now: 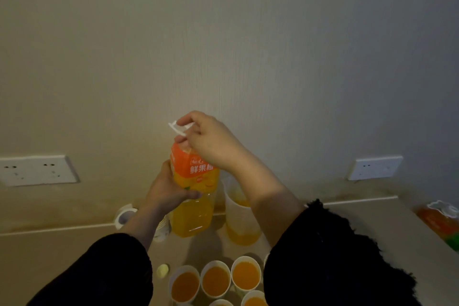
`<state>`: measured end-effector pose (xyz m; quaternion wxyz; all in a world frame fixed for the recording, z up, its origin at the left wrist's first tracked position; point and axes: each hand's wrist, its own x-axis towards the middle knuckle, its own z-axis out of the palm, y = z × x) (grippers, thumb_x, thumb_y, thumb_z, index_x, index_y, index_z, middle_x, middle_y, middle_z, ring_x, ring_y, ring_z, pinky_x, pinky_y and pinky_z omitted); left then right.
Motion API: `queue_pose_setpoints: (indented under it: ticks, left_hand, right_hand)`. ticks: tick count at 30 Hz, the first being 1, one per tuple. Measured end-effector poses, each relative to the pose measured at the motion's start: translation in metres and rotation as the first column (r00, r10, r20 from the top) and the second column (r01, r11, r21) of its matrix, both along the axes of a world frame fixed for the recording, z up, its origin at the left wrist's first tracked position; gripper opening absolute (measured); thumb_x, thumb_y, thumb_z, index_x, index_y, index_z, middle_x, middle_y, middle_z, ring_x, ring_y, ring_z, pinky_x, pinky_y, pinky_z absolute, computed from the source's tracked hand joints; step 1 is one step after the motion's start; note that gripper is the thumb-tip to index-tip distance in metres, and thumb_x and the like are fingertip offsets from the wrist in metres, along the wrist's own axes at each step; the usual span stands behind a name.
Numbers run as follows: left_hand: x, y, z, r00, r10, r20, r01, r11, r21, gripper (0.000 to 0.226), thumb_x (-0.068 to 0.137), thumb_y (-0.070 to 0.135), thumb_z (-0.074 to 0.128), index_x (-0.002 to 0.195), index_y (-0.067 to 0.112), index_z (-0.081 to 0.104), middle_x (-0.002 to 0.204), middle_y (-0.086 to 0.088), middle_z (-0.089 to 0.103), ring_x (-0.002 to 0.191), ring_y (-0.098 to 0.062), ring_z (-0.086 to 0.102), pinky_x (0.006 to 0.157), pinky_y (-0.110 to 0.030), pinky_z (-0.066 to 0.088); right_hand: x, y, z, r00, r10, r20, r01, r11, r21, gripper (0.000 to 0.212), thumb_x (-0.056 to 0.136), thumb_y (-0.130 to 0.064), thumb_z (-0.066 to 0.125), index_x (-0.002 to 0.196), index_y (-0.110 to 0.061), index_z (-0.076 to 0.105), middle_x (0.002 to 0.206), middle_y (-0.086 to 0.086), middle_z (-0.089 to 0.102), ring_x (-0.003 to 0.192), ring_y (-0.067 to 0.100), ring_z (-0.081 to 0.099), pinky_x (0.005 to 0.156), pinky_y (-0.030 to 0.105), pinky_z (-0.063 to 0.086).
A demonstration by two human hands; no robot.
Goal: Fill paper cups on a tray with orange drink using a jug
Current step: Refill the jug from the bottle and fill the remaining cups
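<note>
Bottle of orange drink stands upright on the table, centre of view, orange label facing us, roughly half full.

Left hand: clenched round the bottle's body from its 9 o'clock side, thumb across the front just under the label.

Right hand: over the bottle's top, coming in from 4 o'clock. Fingertips pinch a white plastic piece at the neck; we cannot tell whether it is a cap or a carry loop.

Jug: translucent, upright, just beside the bottle at its 3 o'clock, partly hidden by the right forearm. We see a shallow layer of orange drink at its bottom.

Cups: at 6 o'clock of the bottle, near the lower edge; a row of three filled with orange drink, more below them cut off by the frame.

Also noted: cup stack behind the left wrist; tape roll at 9 o'clock; second bottle lying at the right edge; two wall sockets.
</note>
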<state>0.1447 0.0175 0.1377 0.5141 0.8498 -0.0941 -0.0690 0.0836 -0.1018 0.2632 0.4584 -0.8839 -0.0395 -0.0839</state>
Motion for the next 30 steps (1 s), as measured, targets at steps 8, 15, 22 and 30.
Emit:
queue_pose_setpoints:
  ticks: [8, 15, 22, 30]
  left_hand:
    - [0.005, -0.004, -0.047, 0.999, 0.023, -0.031, -0.023, 1.0, 0.006, 0.104, 0.052, 0.012, 0.092, 0.137, 0.019, 0.032, 0.126, -0.004, 0.054, 0.115, -0.03, 0.053, 0.09, -0.044, 0.047]
    - [0.015, -0.002, -0.078, 0.998, -0.015, -0.068, 0.012, 0.999, -0.043, 0.101, 0.051, 0.004, 0.09, 0.134, 0.019, 0.036, 0.119, 0.0, 0.055, 0.109, -0.024, 0.053, 0.088, -0.043, 0.049]
    - [0.028, -0.01, -0.103, 0.994, -0.032, -0.101, 0.028, 0.999, -0.041, 0.098, 0.049, 0.0, 0.089, 0.131, 0.019, 0.04, 0.117, -0.003, 0.058, 0.106, -0.025, 0.055, 0.089, -0.049, 0.05]
    - [0.039, -0.012, -0.124, 0.986, -0.013, -0.166, -0.002, 0.996, -0.088, 0.098, 0.045, 0.006, 0.09, 0.13, 0.024, 0.044, 0.117, -0.001, 0.061, 0.106, -0.026, 0.057, 0.085, -0.052, 0.053]
  right_hand:
    - [-0.001, -0.04, -0.041, 0.94, -0.342, 0.004, 0.32, 0.885, 0.339, 0.02, 0.097, -0.019, 0.047, 0.105, -0.014, 0.064, 0.101, 0.002, 0.07, 0.085, 0.01, 0.061, 0.076, 0.024, 0.048]
    - [0.0, -0.098, -0.094, 0.848, -0.41, -0.337, 0.504, 0.424, 0.752, 0.017, 0.097, -0.014, 0.044, 0.092, -0.011, 0.06, 0.083, 0.003, 0.067, 0.074, 0.014, 0.058, 0.071, 0.026, 0.047]
    - [0.005, -0.106, -0.123, 0.802, -0.4, -0.443, 0.586, 0.385, 0.713, 0.015, 0.094, -0.013, 0.047, 0.087, -0.012, 0.06, 0.078, 0.003, 0.067, 0.066, 0.012, 0.058, 0.065, 0.024, 0.046]
    - [0.011, -0.105, -0.146, 0.838, -0.352, -0.418, 0.546, 0.513, 0.663, 0.014, 0.094, -0.014, 0.049, 0.089, -0.013, 0.062, 0.08, 0.001, 0.07, 0.072, 0.015, 0.062, 0.071, 0.028, 0.051]
